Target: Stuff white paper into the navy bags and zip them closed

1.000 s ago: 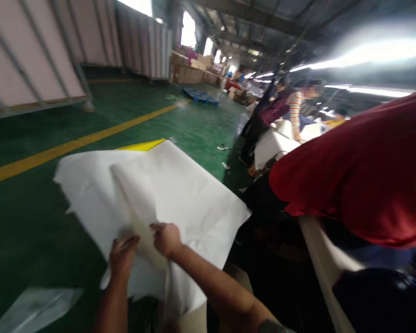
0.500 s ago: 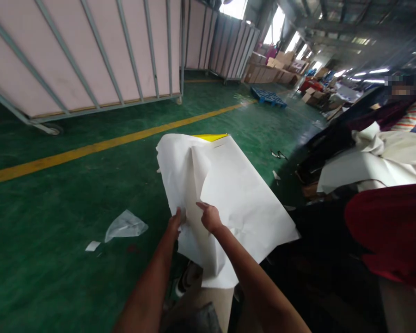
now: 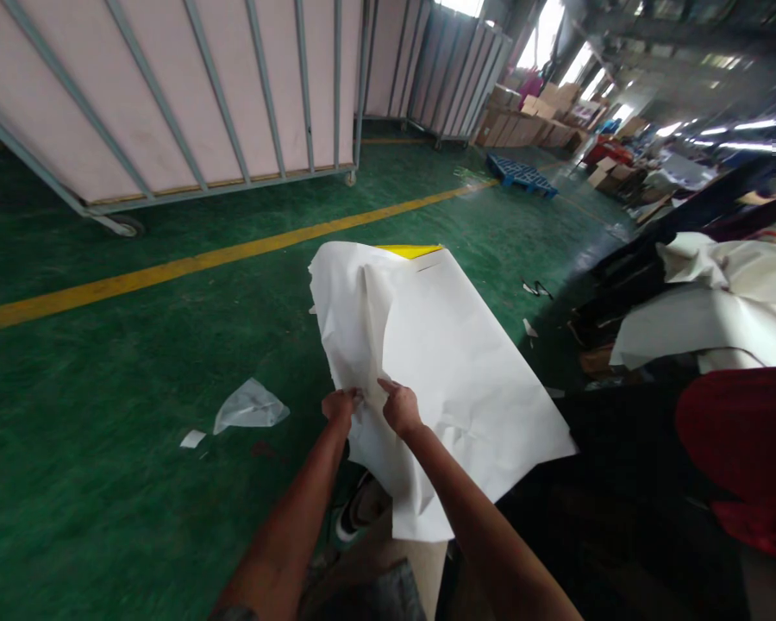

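Observation:
In front of my legs is a large white sheet (image 3: pixel 472 362), paper-like and creased, with its left part folded over. A yellow strip (image 3: pixel 410 251) shows at its far edge. My left hand (image 3: pixel 341 404) is closed on the sheet's left edge, its fingertips partly hidden by the fold. Just to the right, my right hand (image 3: pixel 401 409) grips the raised fold, thumb and forefinger toward the far side. What lies beneath the sheet is hidden.
Wheeled cages (image 3: pixel 233 95) with pale pink panels stand at the left and back. A clear plastic scrap (image 3: pixel 251 405) lies on the green floor (image 3: pixel 135 371). A blue pallet (image 3: pixel 521 175) is farther off. At right are white sheets (image 3: pixel 704 302) and red fabric (image 3: pixel 741 448).
My left hand has moved from the outer edge inward, closer to my right hand, its fingers now turned in on the sheet. The view has shifted slightly left.

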`<action>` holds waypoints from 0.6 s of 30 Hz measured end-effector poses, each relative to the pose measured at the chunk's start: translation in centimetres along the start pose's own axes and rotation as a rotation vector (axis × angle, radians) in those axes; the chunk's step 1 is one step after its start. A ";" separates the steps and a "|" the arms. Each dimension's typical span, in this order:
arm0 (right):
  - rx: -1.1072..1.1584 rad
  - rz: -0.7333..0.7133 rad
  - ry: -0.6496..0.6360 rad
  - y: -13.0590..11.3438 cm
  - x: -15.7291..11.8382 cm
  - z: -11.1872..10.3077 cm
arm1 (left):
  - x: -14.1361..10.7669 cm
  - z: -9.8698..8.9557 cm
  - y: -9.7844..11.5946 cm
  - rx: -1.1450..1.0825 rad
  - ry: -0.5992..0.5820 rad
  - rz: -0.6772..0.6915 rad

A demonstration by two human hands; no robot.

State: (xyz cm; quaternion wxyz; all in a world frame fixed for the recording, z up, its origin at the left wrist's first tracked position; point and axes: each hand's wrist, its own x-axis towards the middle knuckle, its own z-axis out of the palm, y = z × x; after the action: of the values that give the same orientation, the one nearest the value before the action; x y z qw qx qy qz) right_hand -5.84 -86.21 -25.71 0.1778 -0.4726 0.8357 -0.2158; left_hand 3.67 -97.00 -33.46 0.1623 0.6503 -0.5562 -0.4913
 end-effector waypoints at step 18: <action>-0.239 0.204 -0.136 -4.9 3.4 -3.2 | -7.3 -2.5 2.9 0.739 -0.201 0.710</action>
State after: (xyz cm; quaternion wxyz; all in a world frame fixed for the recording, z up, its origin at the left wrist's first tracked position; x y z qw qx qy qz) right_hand -5.63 -90.78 -20.78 0.1972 -0.4167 0.8852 -0.0632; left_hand 4.81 -92.33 -26.80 0.0243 0.3851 -0.8916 -0.2369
